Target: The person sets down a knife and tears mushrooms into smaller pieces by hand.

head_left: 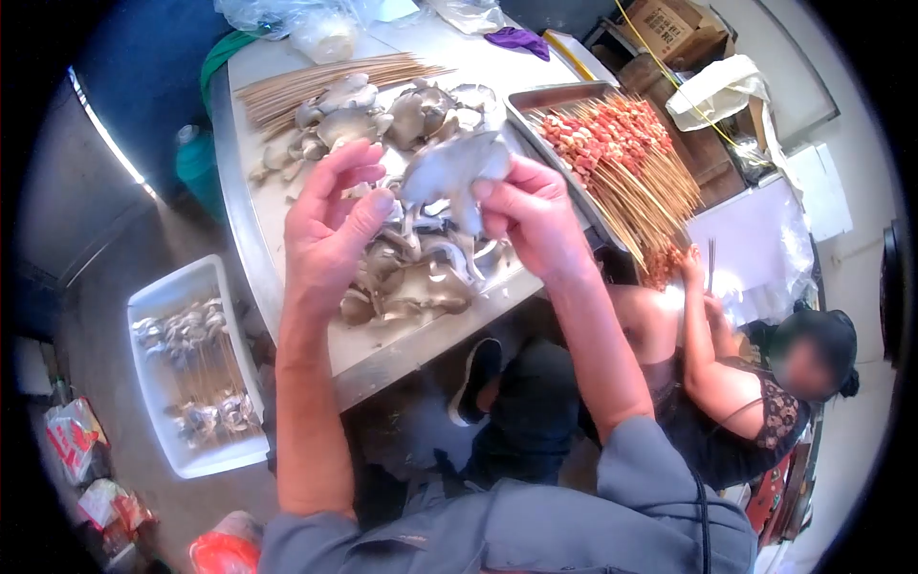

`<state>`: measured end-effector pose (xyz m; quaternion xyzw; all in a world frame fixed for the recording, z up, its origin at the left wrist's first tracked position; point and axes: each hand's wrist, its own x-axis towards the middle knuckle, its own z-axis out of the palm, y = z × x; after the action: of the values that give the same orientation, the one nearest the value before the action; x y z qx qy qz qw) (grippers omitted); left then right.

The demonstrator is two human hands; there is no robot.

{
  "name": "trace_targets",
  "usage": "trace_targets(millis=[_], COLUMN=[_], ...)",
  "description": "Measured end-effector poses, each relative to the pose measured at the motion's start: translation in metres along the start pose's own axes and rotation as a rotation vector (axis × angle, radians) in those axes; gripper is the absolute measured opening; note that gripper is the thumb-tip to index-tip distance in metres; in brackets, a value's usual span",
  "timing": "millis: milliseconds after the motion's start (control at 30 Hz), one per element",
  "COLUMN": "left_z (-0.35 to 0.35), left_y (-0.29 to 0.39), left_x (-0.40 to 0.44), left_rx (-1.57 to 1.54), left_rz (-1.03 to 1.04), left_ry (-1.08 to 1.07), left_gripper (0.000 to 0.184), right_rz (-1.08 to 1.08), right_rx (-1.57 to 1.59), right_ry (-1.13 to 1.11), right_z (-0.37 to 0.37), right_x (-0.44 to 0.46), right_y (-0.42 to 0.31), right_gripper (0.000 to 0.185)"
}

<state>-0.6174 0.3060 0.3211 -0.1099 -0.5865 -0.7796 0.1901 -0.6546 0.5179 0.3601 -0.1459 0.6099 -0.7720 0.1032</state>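
Note:
My right hand [526,210] pinches a flat grey oyster mushroom piece [457,172] between thumb and fingers, raised over the table. Just left of it, my left hand [335,210] has its fingers apart and curved, holding nothing that I can see. Grey-brown oyster mushrooms [416,287] with pale gills lie in a heap beneath my hands. More mushroom clusters [349,124] are spread behind, beside a bundle of bare wooden skewers [335,78] on the metal table [382,365].
Meat skewers [622,153] fill a metal tray [516,99] at the right. Beside it sits another person [732,397], one hand at the skewer ends. A white bin [153,407] of mushroom skewers stands on the floor at left. Plastic bags [316,24] lie at the table's far edge.

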Motion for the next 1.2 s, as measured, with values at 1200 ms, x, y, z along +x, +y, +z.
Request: trace_targets(millis=[1200], left_z=[-0.017], left_y=[-0.013], left_x=[0.005], left_rx=[-0.357], left_rz=[-0.248], left_ry=[0.239], left_gripper=[0.012], right_rz=[-0.162], right_rx=[0.181], right_ry=[0.246], right_z=[0.042], right_x=[0.005], right_y=[0.048], right_gripper=[0.007])
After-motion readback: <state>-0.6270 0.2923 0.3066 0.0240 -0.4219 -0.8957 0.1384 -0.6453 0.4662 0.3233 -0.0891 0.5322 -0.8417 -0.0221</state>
